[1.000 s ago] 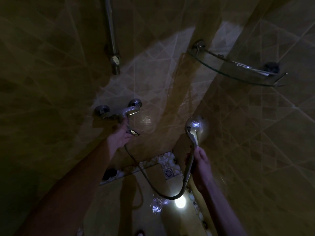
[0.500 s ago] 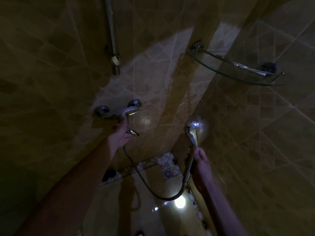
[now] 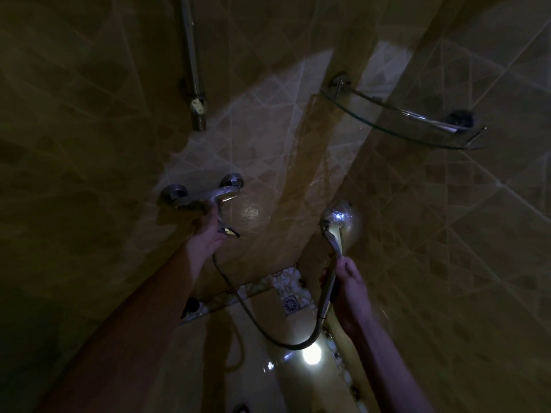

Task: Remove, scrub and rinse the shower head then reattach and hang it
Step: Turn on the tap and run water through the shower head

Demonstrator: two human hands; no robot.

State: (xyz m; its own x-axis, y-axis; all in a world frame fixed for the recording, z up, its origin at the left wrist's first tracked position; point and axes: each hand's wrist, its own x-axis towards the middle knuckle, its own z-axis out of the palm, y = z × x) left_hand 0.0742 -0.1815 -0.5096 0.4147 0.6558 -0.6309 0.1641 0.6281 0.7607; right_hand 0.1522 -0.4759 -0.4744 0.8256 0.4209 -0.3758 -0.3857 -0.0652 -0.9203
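Gripping the shower head (image 3: 340,219) by its handle, the right hand (image 3: 351,290) held it upright near the corner, head pointing up; the left hand (image 3: 208,236) grasped the faucet lever (image 3: 228,231).

One shower head (image 3: 340,217), one hose (image 3: 268,335), one tap (image 3: 205,198), one glass shelf (image 3: 387,126), two hands.

A dim shower corner. High on the right, a curved glass corner shelf (image 3: 387,126) with a metal rail is fixed across two tiled walls — one small dark object (image 3: 460,118), too blurred to identify, sits at its right end. Below, the glossy floor (image 3: 268,383) carries a square metal drain (image 3: 290,304) by a patterned border — a bright glare reflects nearby.
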